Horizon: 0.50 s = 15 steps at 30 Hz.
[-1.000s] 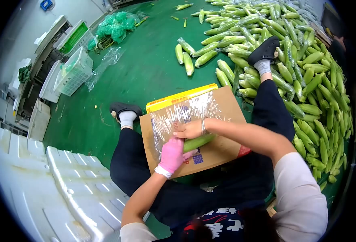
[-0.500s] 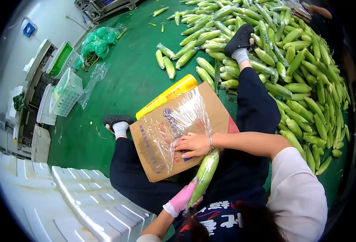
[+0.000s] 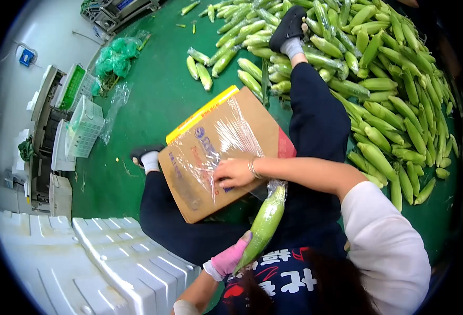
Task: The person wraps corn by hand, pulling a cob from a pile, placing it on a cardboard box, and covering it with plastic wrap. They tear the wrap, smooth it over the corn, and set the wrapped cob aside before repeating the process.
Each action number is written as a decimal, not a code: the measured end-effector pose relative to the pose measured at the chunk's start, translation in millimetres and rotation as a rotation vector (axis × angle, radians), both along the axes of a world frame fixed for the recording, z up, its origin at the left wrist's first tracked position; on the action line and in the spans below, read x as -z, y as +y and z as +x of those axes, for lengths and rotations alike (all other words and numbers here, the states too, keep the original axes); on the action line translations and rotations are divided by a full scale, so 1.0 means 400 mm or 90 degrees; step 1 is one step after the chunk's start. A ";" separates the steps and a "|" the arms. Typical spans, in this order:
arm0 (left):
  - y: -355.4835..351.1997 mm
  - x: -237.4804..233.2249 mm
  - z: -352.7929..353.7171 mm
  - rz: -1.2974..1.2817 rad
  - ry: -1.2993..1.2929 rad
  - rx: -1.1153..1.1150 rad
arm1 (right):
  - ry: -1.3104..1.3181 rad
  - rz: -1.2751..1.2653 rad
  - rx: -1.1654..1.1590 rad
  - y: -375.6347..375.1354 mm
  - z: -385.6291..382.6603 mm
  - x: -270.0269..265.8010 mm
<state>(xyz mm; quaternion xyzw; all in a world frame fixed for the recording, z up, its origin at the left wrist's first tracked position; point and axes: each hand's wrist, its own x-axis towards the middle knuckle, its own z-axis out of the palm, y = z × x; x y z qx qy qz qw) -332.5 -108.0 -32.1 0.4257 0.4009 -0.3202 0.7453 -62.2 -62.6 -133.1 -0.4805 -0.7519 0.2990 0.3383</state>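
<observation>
My left hand [image 3: 231,257], in a pink glove, grips the lower end of a green ear of corn [image 3: 265,223] wrapped in clear film. The corn is tilted, its upper end under my right forearm. On the cardboard box [image 3: 189,197] between my legs, my bare right hand [image 3: 235,172] has its fingers bent and drawn together at the clear plastic film [image 3: 236,131]. The film is wrinkled and spread over the box's printed face. Part of the right fingertips is hidden. A yellow box [image 3: 202,115] lies along the cardboard's far edge.
A big heap of corn [image 3: 389,105] covers the floor at the right, with several film-wrapped ears [image 3: 252,31] at its far side. White foam boxes [image 3: 131,257] stand at lower left. Beyond are a white crate [image 3: 84,128] and a green plastic bundle [image 3: 117,58].
My right hand's fingers, spread on the film before, are now more bent together. The corn's upper end has come away from my right wrist. The camera view has shifted slightly.
</observation>
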 end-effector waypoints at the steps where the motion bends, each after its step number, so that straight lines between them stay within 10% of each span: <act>1: -0.012 0.010 -0.014 -0.018 -0.018 -0.009 | -0.011 -0.020 -0.014 0.002 0.002 -0.004; 6: -0.111 0.074 -0.052 -0.140 -0.091 -0.075 | -0.037 0.015 0.020 0.008 -0.006 0.009; 8: -0.143 0.074 -0.030 -0.133 -0.655 0.426 | -0.026 0.037 0.069 0.003 -0.016 -0.001; 11: -0.127 0.008 -0.012 -0.212 -0.160 0.260 | 0.054 -0.095 0.038 -0.040 -0.015 -0.052; 15: -0.055 -0.057 -0.029 0.070 -0.114 0.139 | 0.222 -0.030 0.193 -0.286 0.036 -0.195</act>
